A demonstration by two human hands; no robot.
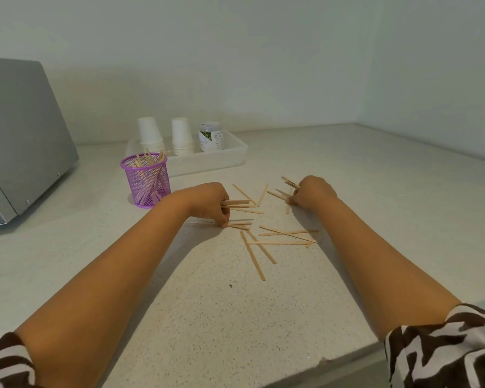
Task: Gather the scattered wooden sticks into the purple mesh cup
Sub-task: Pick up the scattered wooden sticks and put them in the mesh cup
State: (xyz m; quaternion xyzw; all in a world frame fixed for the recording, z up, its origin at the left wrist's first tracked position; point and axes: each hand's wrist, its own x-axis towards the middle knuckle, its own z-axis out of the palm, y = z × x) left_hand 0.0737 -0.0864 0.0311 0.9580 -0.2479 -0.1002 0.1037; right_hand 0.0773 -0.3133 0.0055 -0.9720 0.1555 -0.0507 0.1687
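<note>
Both bare hands are down on the speckled pale counter (207,303) among the scattered wooden sticks (280,239). The left hand (212,203) is curled with its fingers closed around a few sticks (235,203) that jut out to the right, while its thumb tip presses on more sticks lying flat at the near side of the hand. The right hand (311,193) is also clenched, gripping a small bundle (290,182) whose ends poke out to the far left, and its fingertips touch the counter beside a couple of loose sticks. Between the two hands a few single sticks lie apart, and a crossed heap lies nearer the camera, between the forearms. The purple mesh cup (147,182) stands upright to the far left, just beside the left wrist, already holding several sticks leaning inside it. Behind the cup sits a white tray (235,155) with two stacks of white paper cups (151,135) and a small labelled jar (211,135). A grey appliance (20,141) fills the left edge.
</note>
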